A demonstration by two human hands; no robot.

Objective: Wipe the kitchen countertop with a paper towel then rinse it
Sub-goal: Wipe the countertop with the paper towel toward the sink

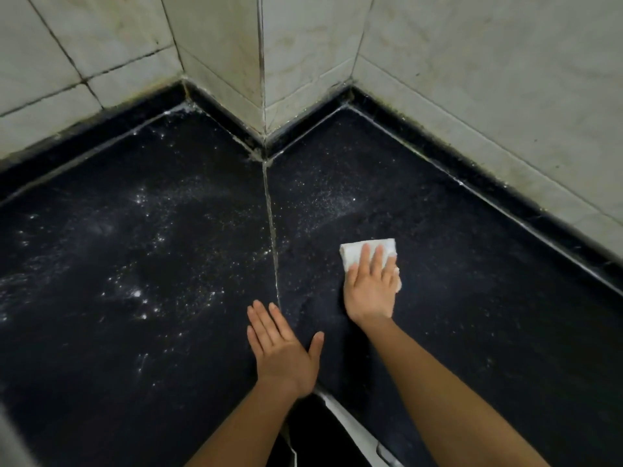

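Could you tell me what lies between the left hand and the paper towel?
Only bare black speckled countertop lies between left hand and folded white paper towel, per head view.

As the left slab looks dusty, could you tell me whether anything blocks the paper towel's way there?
Nothing solid does. Between the paper towel under the right hand and the white specks lies only the flat seam; the left hand rests nearer the edge.

left hand [281, 352]: flat, fingers straight | right hand [371, 288]: flat, fingers extended, pressing down
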